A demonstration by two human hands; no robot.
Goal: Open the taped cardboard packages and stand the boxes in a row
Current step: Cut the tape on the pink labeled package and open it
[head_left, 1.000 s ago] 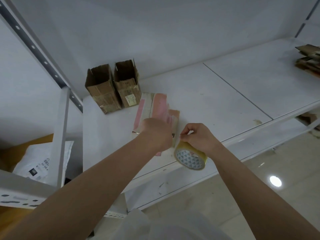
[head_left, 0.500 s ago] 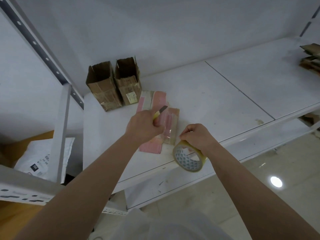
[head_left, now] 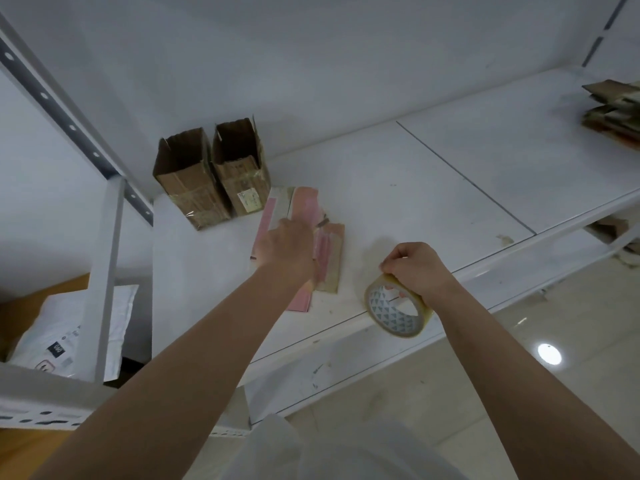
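I am seeing my left hand (head_left: 289, 249) gripping a small blade (head_left: 322, 222) over the flattened pink packages (head_left: 308, 206) on the shelf (head_left: 398, 188) beside two upright open boxes (head_left: 211, 174), while my right hand (head_left: 417, 268) is pinching the tape roll (head_left: 398, 311).

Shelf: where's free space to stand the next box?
Bare shelf runs right of the pink flat pack up to the seam, and on the far panel up to the cardboard stack. It is crowded at left: two open boxes, the left hand, and the right hand gripping the tape roll.
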